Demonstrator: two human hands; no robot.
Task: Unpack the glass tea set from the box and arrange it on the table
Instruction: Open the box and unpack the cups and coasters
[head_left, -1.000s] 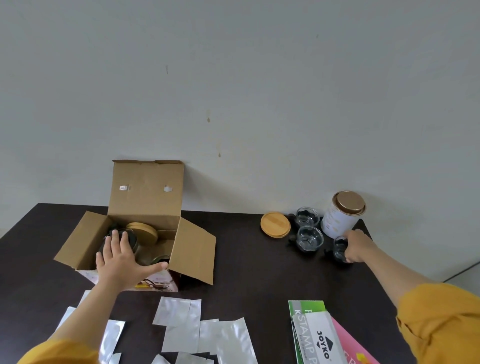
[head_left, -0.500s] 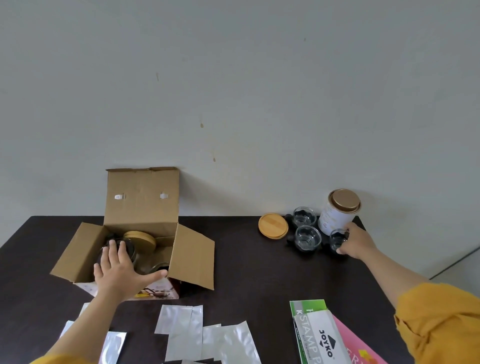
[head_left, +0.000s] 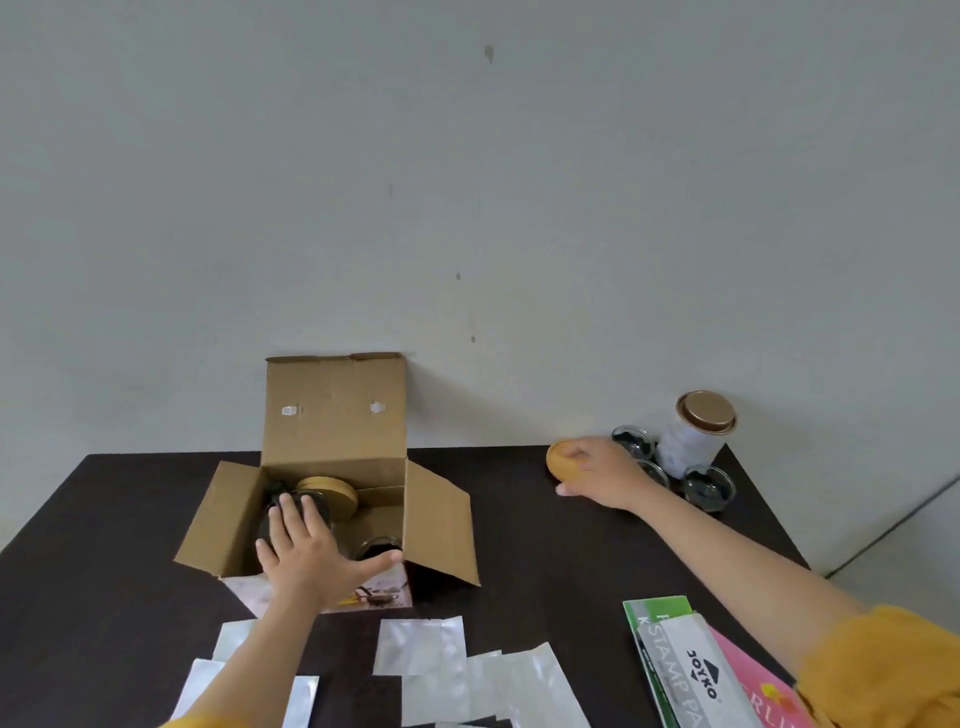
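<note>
Brown cardboard box (head_left: 332, 467) sits open on the dark worktop (head_left: 519, 545). The left hand (head_left: 306, 556), fingers spread flat, steadies it over the glass pieces inside. The right hand (head_left: 602, 475) curls its fingers on a wooden lid (head_left: 561, 462) beside three unpacked glass cups (head_left: 709, 486), likely repositioning it. A packet (head_left: 696, 680) reads "JOYKO" and "STAMP".
</note>
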